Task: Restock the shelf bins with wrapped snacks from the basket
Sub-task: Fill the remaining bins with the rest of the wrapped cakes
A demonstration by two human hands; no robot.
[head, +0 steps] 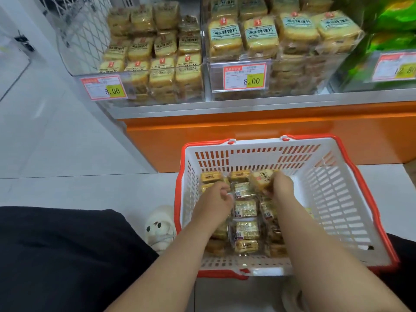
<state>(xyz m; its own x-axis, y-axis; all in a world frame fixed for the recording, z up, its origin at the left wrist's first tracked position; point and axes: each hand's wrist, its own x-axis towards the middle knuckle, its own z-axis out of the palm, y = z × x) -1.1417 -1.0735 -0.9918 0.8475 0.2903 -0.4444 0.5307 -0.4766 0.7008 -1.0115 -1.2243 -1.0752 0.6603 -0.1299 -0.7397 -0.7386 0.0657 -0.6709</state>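
Observation:
A white plastic basket (337, 199) with a red rim sits on the floor below the shelf. Several yellow wrapped snacks (246, 208) lie in its left half. Both of my hands are down inside it. My right hand (281, 185) grips one wrapped snack (261, 180) at the far end of the pile, lifted slightly. My left hand (213, 199) pinches the clear wrapper edge of another snack beside it. Above, two clear shelf bins (157, 91) (292, 82) stand filled with rows of the same kind of packets.
An orange shelf base (247, 136) runs just behind the basket. Price tags reading 8.00 (245, 77) hang on the bin fronts. Green bags (391, 25) fill a bin at the far right. My dark-clothed knee (67, 255) and a white shoe (161, 228) sit left of the basket.

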